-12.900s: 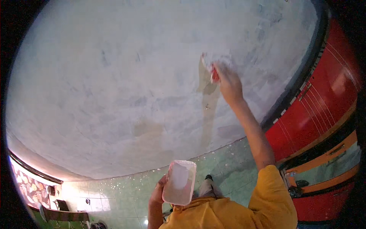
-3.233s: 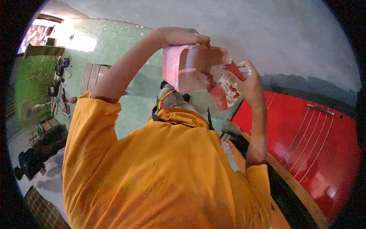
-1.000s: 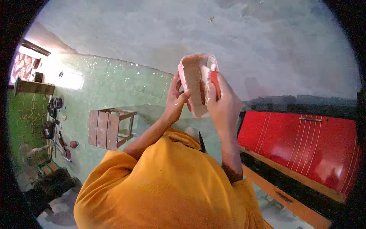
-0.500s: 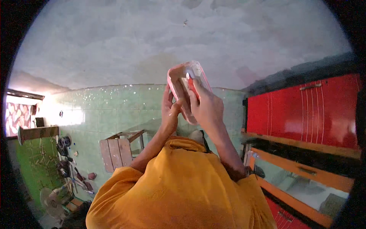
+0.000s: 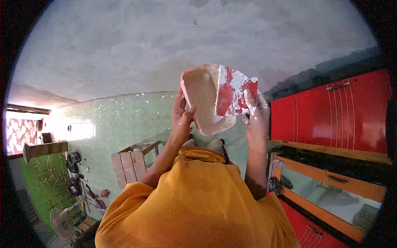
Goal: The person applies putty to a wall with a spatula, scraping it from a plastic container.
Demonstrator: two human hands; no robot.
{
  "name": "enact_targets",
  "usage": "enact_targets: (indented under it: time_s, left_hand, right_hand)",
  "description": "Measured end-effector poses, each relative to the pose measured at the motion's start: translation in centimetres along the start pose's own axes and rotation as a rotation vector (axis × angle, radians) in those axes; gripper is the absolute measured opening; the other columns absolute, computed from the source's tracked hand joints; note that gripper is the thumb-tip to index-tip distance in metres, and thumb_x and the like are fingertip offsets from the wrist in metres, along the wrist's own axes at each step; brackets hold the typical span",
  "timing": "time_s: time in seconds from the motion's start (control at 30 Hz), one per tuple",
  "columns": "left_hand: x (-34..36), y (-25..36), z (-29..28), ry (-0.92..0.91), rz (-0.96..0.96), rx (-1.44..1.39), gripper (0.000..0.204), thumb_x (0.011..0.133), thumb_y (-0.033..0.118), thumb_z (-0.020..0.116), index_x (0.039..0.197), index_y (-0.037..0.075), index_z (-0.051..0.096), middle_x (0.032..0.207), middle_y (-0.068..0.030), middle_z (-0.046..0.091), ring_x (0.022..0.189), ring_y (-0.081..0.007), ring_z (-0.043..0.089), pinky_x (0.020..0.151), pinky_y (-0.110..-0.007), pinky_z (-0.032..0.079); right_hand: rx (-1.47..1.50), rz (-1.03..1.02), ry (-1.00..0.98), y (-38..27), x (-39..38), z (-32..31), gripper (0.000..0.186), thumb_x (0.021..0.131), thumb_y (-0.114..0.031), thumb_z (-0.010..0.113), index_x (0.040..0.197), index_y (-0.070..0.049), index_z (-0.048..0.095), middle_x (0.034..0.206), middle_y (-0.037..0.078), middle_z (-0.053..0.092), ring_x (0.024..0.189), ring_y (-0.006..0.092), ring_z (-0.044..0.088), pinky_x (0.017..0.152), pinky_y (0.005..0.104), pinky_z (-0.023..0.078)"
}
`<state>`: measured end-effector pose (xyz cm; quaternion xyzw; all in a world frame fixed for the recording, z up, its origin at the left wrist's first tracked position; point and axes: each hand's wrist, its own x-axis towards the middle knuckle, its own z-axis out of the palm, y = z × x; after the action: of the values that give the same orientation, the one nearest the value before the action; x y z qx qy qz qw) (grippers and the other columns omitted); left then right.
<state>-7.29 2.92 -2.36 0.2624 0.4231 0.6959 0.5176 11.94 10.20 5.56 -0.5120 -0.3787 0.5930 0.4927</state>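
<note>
Pink-rimmed rectangular container (image 5: 200, 98): clasped at 8 o'clock between the left hand's (image 5: 180, 120) fingers. Flat red square-cornered spreader (image 5: 226, 98), smeared with white paste (image 5: 238, 78): over the container's 3 o'clock side, pinched by the right hand's (image 5: 258, 120) fingers. Step, apparently: gathering paste; next move seemingly called for a level spreader.

Home interior, judging by the furnishings. Red cupboard doors (image 5: 322, 113) are lining the right side, with an orange-and-glass cabinet (image 5: 326, 194) standing near them. Green tiles (image 5: 120, 127) are covering the floor, white specks dotting them along a patchy grey wall (image 5: 124, 49). A wooden stool (image 5: 129, 166) is standing at left; a fan (image 5: 62, 223) is showing lower left.
</note>
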Motion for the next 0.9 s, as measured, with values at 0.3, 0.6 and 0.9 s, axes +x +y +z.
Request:
enact_targets:
  time_s: [0.3,0.6,0.9]
  left_hand:
    - [1.0,0.8,1.1,-0.051,-0.035,0.006,0.085,0.086,0.016,0.063,0.157,0.007,0.018,0.15,-0.0165,0.037,0.135,-0.0268,0.044,0.104,-0.039,0.045]
    - [0.6,-3.8,8.2,-0.1,0.036,0.027,0.088,0.084,0.021,0.067,0.156,0.007,0.019,0.15,-0.0154,0.038,0.136,-0.0275,0.042,0.108,-0.041,0.041]
    - [1.6,-8.8,14.9,-0.016,0.036,0.001,0.087,0.085,0.02,0.066,0.157,0.008,0.018,0.151,-0.0138,0.038,0.138,-0.0249,0.039,0.111,-0.041,0.037]
  right_hand:
    - [0.047,0.032,0.085,0.7,0.0,-1.8,0.035,0.089,-0.022,0.074,0.117,-0.006,0.061,0.088,-0.002,0.066,0.06,0.0025,0.055,0.041,0.0201,0.035]
    - [-0.857,-0.754,-0.103,-3.8,0.5,-3.2,0.036,0.092,-0.021,0.063,0.126,-0.01,0.059,0.114,0.019,0.067,0.092,0.0385,0.069,0.075,0.0427,0.056]
    - [-0.974,-0.659,-0.302,-4.2,6.6,-8.9,0.043,0.091,-0.02,0.063,0.131,-0.009,0.057,0.109,0.023,0.067,0.088,0.0411,0.067,0.072,0.0464,0.055]
